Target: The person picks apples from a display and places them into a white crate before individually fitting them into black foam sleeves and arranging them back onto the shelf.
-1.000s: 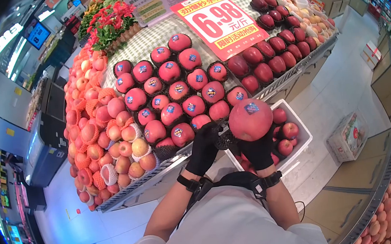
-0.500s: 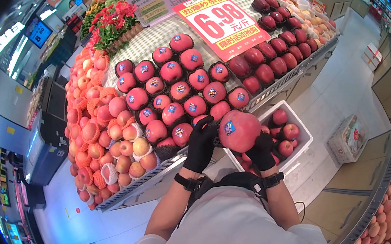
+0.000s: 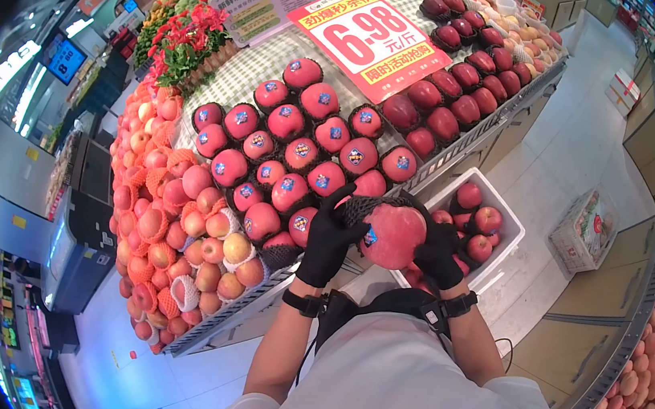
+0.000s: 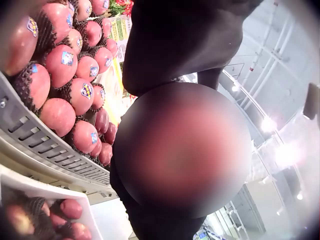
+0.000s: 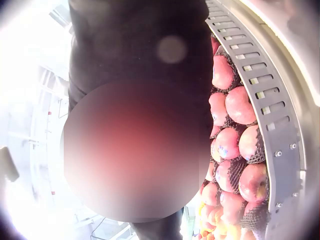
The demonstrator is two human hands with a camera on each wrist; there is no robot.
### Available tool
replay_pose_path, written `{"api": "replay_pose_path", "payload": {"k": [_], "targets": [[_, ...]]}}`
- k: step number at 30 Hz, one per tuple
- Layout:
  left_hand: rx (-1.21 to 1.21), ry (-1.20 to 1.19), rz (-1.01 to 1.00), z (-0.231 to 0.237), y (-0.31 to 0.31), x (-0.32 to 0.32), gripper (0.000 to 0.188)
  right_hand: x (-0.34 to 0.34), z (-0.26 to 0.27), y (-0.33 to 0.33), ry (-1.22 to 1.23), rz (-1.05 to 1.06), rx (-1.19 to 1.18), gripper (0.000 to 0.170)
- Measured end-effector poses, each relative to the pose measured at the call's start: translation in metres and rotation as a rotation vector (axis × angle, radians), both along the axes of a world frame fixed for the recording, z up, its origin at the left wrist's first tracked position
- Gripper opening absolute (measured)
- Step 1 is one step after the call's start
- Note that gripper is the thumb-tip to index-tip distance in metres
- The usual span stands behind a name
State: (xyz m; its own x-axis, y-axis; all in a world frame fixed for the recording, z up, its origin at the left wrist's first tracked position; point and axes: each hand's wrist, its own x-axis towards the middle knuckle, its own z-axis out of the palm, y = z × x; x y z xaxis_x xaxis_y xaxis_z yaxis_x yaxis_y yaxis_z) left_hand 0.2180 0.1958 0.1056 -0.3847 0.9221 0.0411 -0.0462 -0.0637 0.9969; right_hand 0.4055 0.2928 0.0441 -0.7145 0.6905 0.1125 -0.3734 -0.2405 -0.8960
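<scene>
A large red apple with a blue sticker is held between both black-gloved hands, in front of the display edge. My left hand grips it from the left, fingers at a black foam net that lies along the apple's far upper side. From the right, my right hand holds the apple, its fingers round that side. In the left wrist view the apple is a blurred red round below the dark glove. The right wrist view shows the apple blurred too, under the glove.
Rows of stickered apples in black nets fill the sloped stand, behind a slotted metal rail. A white foam box of apples stands below right. Darker apples, a price sign and netted apples flank them.
The apple has come down and left, its sticker turning to the left side. The black net, earlier in my left hand beside the apple, now lies against its far upper side.
</scene>
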Motion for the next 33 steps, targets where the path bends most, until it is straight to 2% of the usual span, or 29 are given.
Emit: {"api": "replay_pose_path", "payload": {"k": [2, 5, 7, 10, 11, 14, 17, 19, 21, 24, 26, 28, 29, 31, 33], "targets": [[-0.062, 0.037, -0.043, 0.001, 0.000, -0.007, 0.069, -0.001, -0.001, -0.002, 0.007, -0.024, 0.003, 0.106], [-0.174, 0.039, 0.005, 0.013, -0.004, 0.002, 0.071, -0.002, -0.012, 0.002, 0.006, -0.057, 0.046, 0.105], [-0.101, -0.037, 0.006, 0.006, -0.006, 0.001, 0.069, 0.000, -0.005, 0.001, 0.017, -0.068, 0.021, 0.105], [-0.090, -0.056, -0.013, 0.013, -0.006, 0.003, 0.071, 0.002, -0.007, 0.008, -0.142, -0.077, 0.217, 0.106], [-0.098, -0.044, -0.019, 0.016, -0.006, 0.003, 0.073, 0.001, -0.007, 0.007, -0.136, -0.060, 0.213, 0.108], [0.129, 0.083, 0.104, 0.006, -0.001, 0.010, 0.068, -0.001, -0.007, 0.004, -0.131, -0.037, 0.220, 0.112], [0.079, 0.220, 0.204, 0.002, -0.002, 0.016, 0.064, 0.000, -0.008, 0.003, -0.185, -0.067, 0.277, 0.114], [-0.342, 0.409, -0.064, -0.007, -0.009, 0.000, 0.062, 0.003, -0.004, 0.004, -0.226, -0.079, 0.310, 0.114], [-0.521, 0.438, -0.199, -0.027, -0.013, -0.011, 0.065, 0.003, -0.005, 0.006, -0.207, -0.070, 0.317, 0.114], [-0.320, 0.263, -0.186, -0.042, -0.016, -0.012, 0.073, -0.001, -0.004, 0.010, -0.175, -0.022, 0.356, 0.114], [-0.054, 0.151, -0.171, -0.018, -0.014, -0.001, 0.080, -0.001, 0.004, 0.010, -0.237, 0.015, 0.395, 0.113], [-0.047, 0.234, -0.241, -0.007, -0.015, -0.003, 0.086, 0.001, 0.025, 0.006, -0.369, 0.058, 0.436, 0.111], [-0.043, 0.276, -0.274, -0.005, -0.015, -0.005, 0.090, -0.001, 0.023, 0.005, -0.348, 0.075, 0.393, 0.108], [-0.037, 0.037, -0.261, -0.008, -0.018, -0.004, 0.091, -0.003, 0.017, 0.003, -0.306, 0.111, 0.305, 0.102], [-0.032, -0.153, -0.218, -0.026, -0.022, -0.006, 0.090, -0.007, 0.015, 0.000, -0.331, 0.055, 0.304, 0.088]]}}
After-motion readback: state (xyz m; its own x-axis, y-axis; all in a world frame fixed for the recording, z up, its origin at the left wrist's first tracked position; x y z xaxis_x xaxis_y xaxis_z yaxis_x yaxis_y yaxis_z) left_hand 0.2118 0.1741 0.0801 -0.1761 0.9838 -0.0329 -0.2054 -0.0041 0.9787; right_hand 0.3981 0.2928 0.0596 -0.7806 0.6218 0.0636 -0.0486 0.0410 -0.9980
